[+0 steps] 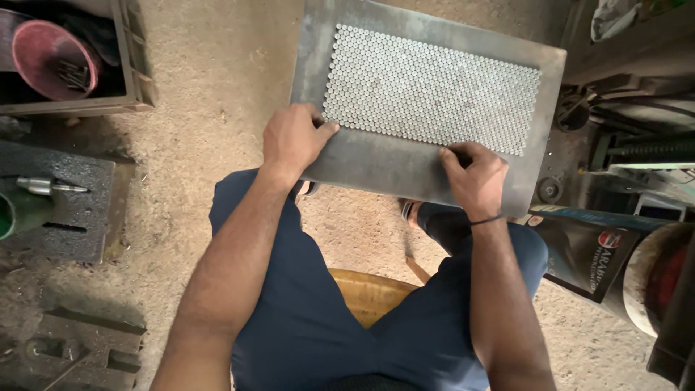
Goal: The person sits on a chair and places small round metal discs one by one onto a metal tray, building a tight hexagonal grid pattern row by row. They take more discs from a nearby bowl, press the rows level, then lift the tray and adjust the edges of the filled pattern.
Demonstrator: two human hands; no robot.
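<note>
A dusty, sandy workshop floor point(217, 94) fills the background, with dark machinery at the right edge. On it, over the seated person's knees, lies a grey steel plate point(376, 163) that carries a tight, honeycomb-like bed of small round metal pieces point(433, 88), packed row on row in a slanted rectangle.

The step in hand looks like squaring up that bed. The left hand point(293, 139) lies loosely curled on the plate's near-left part, thumb tip touching the corner of the bed, gripping nothing. The right hand point(474, 174) is bent, fingertips pressed at the bed's near-right edge; whether it pinches a piece I cannot tell. Further nudging would call for light, even pressure, or the rows may buckle.

At lower right a dark drum point(615, 261) bears a black label with a round red-and-white emblem. At upper left, a crate point(134, 65) holds a pink bowl point(54, 58).
</note>
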